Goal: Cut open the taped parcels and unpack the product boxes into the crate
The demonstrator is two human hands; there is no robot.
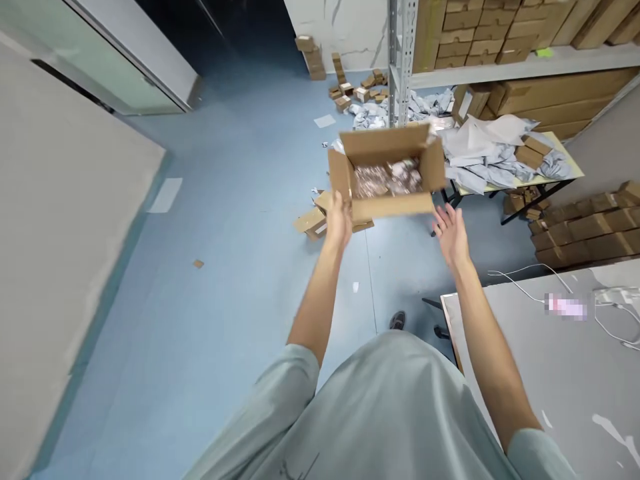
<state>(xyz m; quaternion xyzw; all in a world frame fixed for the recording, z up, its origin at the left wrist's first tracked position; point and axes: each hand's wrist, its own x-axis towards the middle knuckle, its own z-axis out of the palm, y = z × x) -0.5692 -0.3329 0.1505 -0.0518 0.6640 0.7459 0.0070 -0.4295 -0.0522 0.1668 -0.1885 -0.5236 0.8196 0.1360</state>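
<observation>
An open cardboard box (393, 205) is up in front of me above the floor, its flaps spread outward. Inside lie clear plastic-wrapped items (373, 181); what they hold is too blurred to tell. My left hand (340, 223) grips the box at its near left corner, with the fingers against the side. Just off the near right corner is my right hand (451, 233), its fingers spread; whether a fingertip touches the cardboard I cannot tell. Below and behind the box, opened cardboard pieces (311, 221) lie on the floor, partly hidden by it.
A grey table (525, 360) with white cables stands at my right. Beyond it are stacked cartons (590, 230) and a small table heaped with grey-white plastic bags (493, 150). Metal shelving (500, 73) holds more boxes. Small boxes (345, 100) litter the blue floor (240, 267).
</observation>
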